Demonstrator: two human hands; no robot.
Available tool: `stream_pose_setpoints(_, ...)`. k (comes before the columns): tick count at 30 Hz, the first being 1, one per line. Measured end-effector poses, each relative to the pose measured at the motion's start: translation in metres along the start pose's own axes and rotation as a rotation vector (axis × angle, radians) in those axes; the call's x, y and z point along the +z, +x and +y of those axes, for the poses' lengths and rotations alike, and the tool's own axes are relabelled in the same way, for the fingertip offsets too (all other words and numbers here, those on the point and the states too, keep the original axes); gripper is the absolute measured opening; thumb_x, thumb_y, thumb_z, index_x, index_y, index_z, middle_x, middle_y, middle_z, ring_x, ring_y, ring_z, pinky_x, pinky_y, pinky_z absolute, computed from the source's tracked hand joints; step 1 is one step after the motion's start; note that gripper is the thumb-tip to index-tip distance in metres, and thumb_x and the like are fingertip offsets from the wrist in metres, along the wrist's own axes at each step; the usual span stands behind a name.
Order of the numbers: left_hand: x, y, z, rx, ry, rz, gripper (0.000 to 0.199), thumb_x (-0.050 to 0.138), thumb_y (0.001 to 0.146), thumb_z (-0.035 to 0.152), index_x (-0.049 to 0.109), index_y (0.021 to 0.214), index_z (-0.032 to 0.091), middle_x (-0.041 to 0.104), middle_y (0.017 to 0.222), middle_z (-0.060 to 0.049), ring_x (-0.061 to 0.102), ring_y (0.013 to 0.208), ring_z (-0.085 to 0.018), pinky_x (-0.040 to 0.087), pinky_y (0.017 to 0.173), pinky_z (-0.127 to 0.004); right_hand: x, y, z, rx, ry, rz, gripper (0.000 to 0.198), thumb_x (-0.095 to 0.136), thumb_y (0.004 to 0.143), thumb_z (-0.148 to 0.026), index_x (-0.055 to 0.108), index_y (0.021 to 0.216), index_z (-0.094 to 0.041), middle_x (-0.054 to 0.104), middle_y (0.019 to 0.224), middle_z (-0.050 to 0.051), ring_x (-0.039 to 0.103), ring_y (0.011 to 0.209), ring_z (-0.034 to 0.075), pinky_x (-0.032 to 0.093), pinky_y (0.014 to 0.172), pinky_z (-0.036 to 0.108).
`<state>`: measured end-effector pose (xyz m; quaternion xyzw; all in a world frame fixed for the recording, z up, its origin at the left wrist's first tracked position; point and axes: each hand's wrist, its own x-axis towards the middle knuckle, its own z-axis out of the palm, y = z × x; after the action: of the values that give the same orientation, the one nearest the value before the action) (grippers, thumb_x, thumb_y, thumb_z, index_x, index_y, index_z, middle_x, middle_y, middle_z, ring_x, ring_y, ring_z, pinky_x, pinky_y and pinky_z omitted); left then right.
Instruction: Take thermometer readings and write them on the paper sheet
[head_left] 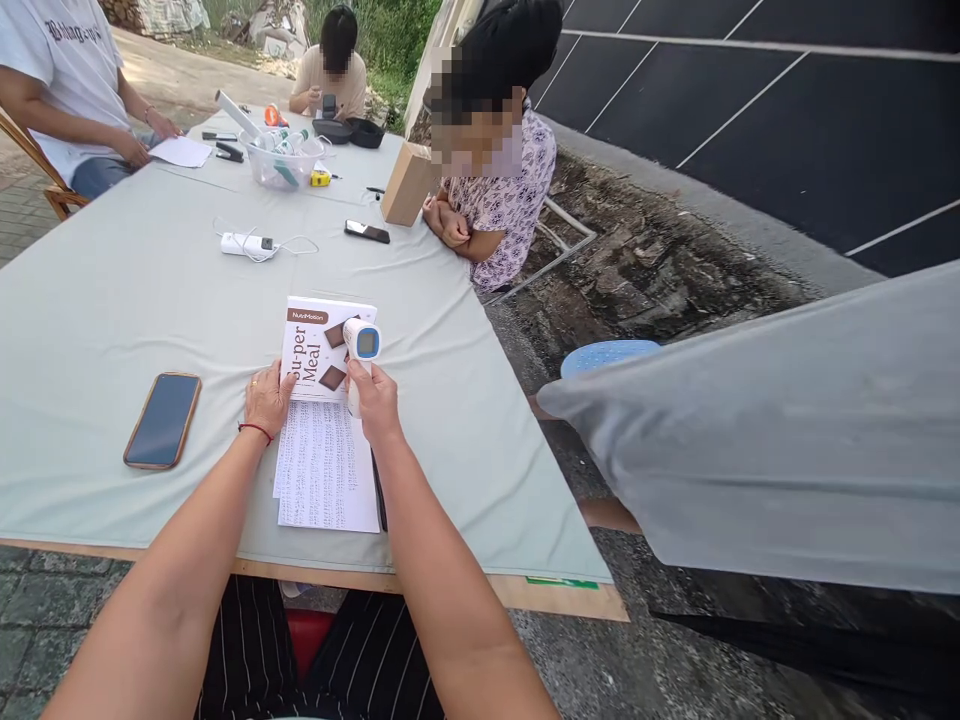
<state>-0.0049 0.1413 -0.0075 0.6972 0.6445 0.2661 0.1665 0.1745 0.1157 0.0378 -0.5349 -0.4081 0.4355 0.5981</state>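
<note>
Grasping a white thermometer (364, 345) in the right hand (377, 402), over the right side of a white box (309, 376); gripping that box at its left edge with the left hand (265, 402); with printed sheets (328, 472) at the box's near edge, a phone (163, 420) on the desk (469, 460) left of the box, a corded white device (245, 244) beyond it.
</note>
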Motion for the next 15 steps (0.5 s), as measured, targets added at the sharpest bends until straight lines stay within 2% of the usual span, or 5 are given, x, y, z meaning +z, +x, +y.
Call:
stream_pose_setpoints(7, 0.0, 0.0, -0.001, 0.012, -0.021, 0.009, 0.06, 0.026, 0.101, 0.054, 0.045, 0.145, 0.019, 0.063, 0.127, -0.016, 0.049, 0.129, -0.032, 0.038, 0.107, -0.048, 0.004, -0.003, -0.003, 0.02, 0.012, -0.009, 0.05, 0.065, 0.071, -0.064, 0.066, 0.086, -0.017, 0.054, 0.065, -0.003, 0.047, 0.066, 0.014, 0.04, 0.061, 0.026)
stream_pose_setpoints(15, 0.002, 0.001, -0.004, 0.03, -0.008, 0.02, 0.061, 0.024, 0.101, 0.056, 0.048, 0.141, 0.017, 0.064, 0.126, -0.016, 0.05, 0.128, -0.033, 0.039, 0.105, -0.048, 0.006, -0.01, -0.009, 0.011, 0.018, -0.034, 0.046, 0.066, 0.07, -0.061, 0.067, 0.086, -0.017, 0.059, 0.068, -0.001, 0.053, 0.07, 0.015, 0.042, 0.064, 0.027)
